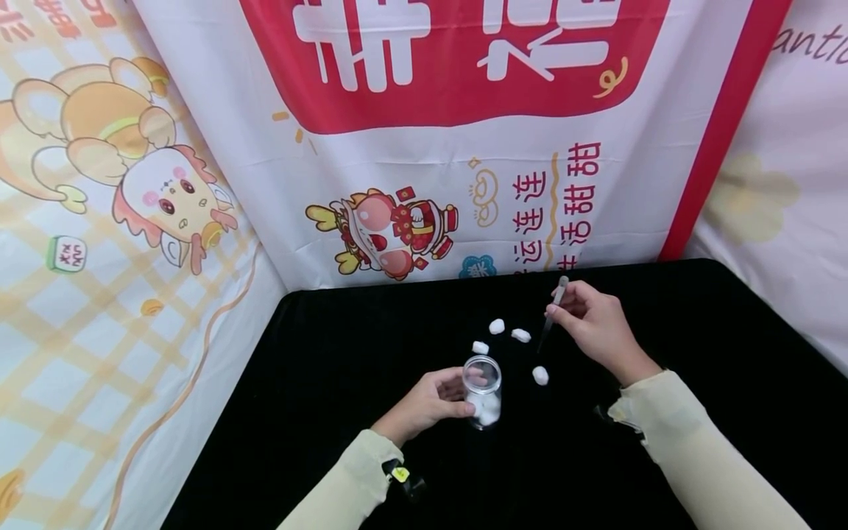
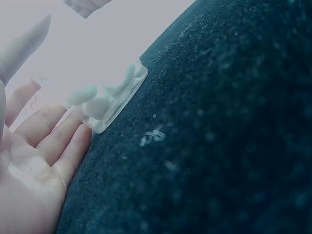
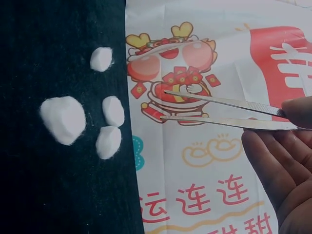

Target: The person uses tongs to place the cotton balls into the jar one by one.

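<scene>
My left hand [image 1: 430,401] holds a clear jar [image 1: 482,375] upright on the black table, thumb on the near side and fingers behind it. White cotton balls [image 1: 489,408] lie in its lower part, and its mouth is uncovered. My right hand [image 1: 596,324] pinches metal tweezers [image 1: 555,305], pointing down, between thumb and fingers. In the right wrist view the tweezers [image 3: 209,121] have their tips spread, with nothing between them. Several loose cotton balls lie beyond and right of the jar; the nearest cotton ball [image 1: 540,375] is just below the tweezer tips.
Black cloth covers the table [image 1: 344,331]. A white and red printed banner [image 1: 411,147] hangs along its far edge, and a patterned cloth [image 1: 99,294] hangs on the left side. Each sleeve has a dark wrist strap [image 1: 397,471] at its cuff.
</scene>
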### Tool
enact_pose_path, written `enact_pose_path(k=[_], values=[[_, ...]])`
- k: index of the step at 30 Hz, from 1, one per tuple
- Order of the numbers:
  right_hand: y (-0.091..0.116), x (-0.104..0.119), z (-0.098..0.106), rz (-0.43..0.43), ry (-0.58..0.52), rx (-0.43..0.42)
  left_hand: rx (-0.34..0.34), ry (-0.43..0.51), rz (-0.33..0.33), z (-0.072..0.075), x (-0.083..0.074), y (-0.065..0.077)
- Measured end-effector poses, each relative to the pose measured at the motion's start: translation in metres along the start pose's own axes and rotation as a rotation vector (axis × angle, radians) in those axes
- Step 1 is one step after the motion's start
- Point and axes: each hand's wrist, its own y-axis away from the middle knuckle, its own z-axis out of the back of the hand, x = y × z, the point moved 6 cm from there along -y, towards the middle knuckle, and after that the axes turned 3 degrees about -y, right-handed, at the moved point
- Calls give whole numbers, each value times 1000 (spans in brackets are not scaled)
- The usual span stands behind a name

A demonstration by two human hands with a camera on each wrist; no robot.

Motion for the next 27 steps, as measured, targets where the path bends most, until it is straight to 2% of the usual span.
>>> enact_pose_path(k=[11,27], values=[[0,-10,-7,-82,23,60,-9,19,34,0,1,1],[1,-20,-17,-88,29,116,-14,14,55,0,1,0]])
